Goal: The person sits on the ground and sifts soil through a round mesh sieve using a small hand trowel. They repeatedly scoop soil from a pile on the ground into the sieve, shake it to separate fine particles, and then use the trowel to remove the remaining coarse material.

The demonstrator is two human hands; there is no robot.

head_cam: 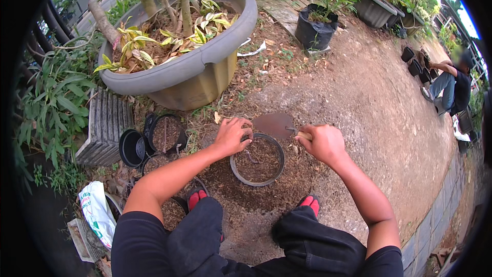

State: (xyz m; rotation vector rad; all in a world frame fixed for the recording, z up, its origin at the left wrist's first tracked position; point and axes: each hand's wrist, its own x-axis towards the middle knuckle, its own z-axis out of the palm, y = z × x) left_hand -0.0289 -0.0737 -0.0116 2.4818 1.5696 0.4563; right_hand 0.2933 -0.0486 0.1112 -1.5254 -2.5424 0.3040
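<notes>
My right hand [324, 142] is closed around the wooden handle of a trowel [275, 125], whose rusty, broad blade points left, just beyond the far rim of a round black plant pot [282, 161]. Dark, crumbly soil [261, 167] fills the pot, and a small brownish piece lies on it. At the pot's far left rim is my left hand [233, 135], fingers curled and apart, with nothing visible in it; whether it touches the rim I cannot tell. Loose soil is spread on the ground around the pot, between my feet.
Several black pots [132, 148], some filled with soil, stand at left beside stacked grooved planters [105, 127]. A large grey planter [226, 52] with stems stands ahead. A white printed sack [96, 208] lies lower left. Another person [453, 81] sits far right near black pots [415, 67].
</notes>
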